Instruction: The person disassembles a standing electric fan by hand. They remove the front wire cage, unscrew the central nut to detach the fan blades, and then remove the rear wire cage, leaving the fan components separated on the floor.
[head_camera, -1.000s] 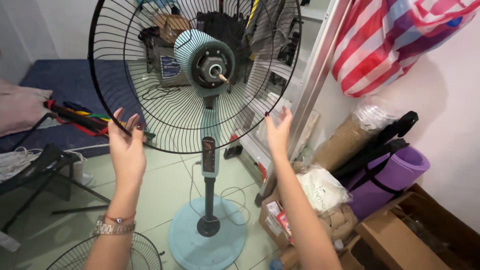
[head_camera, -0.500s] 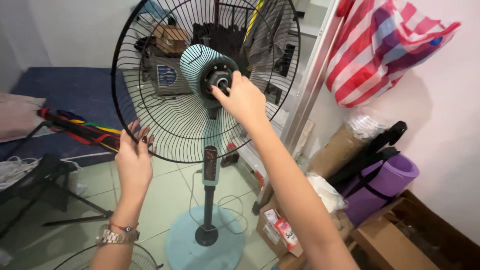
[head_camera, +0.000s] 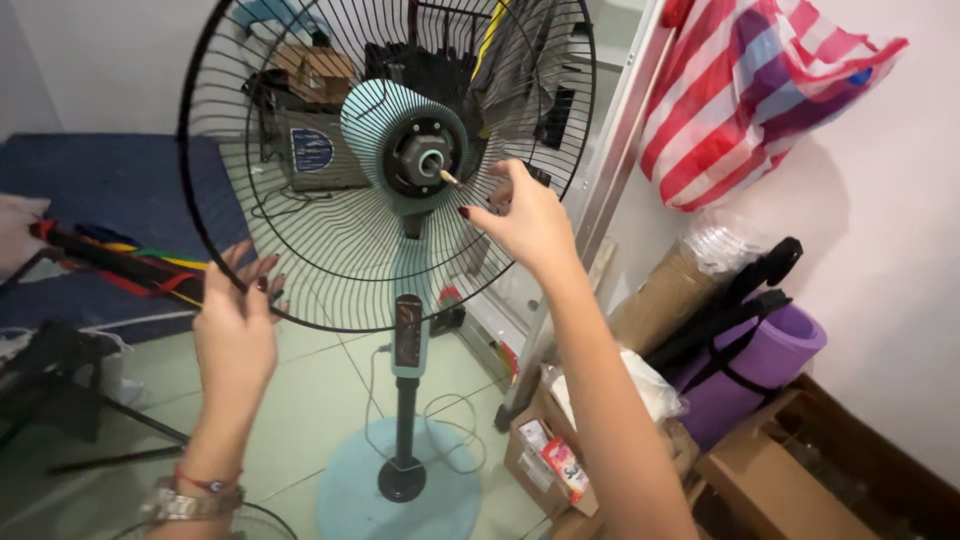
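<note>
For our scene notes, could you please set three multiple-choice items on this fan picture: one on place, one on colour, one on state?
1. Where is the left hand?
A. at the lower left rim of the grille
B. on the fan base
C. on the mat

2. What colour is the fan base?
A. red
B. light blue
C. black

3. What state is the fan in?
A. blades fitted
B. front grille on
C. bare shaft, no blades

A: its fingers meet the rim. B: the round base is pale blue. C: only the shaft sticks out beside the right hand.
</note>
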